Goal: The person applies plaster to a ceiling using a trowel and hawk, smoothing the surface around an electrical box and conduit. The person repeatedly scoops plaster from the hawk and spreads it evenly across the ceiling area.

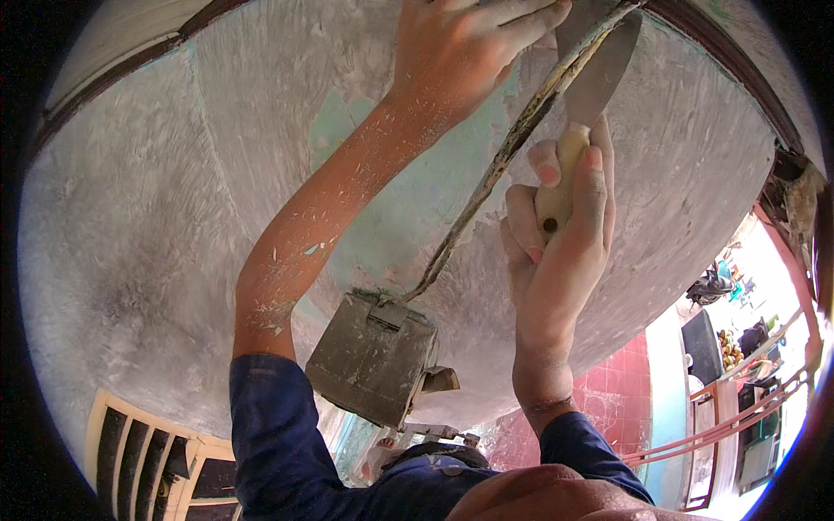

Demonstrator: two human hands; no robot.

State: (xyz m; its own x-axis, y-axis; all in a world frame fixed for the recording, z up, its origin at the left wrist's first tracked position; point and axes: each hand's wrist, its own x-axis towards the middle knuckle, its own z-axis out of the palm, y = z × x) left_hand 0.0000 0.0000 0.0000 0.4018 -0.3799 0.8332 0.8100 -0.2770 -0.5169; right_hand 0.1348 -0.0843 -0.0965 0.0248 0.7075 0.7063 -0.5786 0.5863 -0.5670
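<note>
My right hand is wrapped round the pale handle of a putty knife, with the wide metal blade pointing up. At the top edge, my left hand reaches across with fingers stretched toward the blade; their tips are beside it, but I cannot tell if they touch. A dusty, paint-flecked cable passes in front of the blade and runs down to a grimy grey box between my forearms. Behind lies a grey, scraped wall surface with a patch of green paint.
Dark trim borders the surface above. A cream slatted window frame is at the lower left. At the lower right are red tiles, pinkish pipes and a cluttered, bright area with a dark container.
</note>
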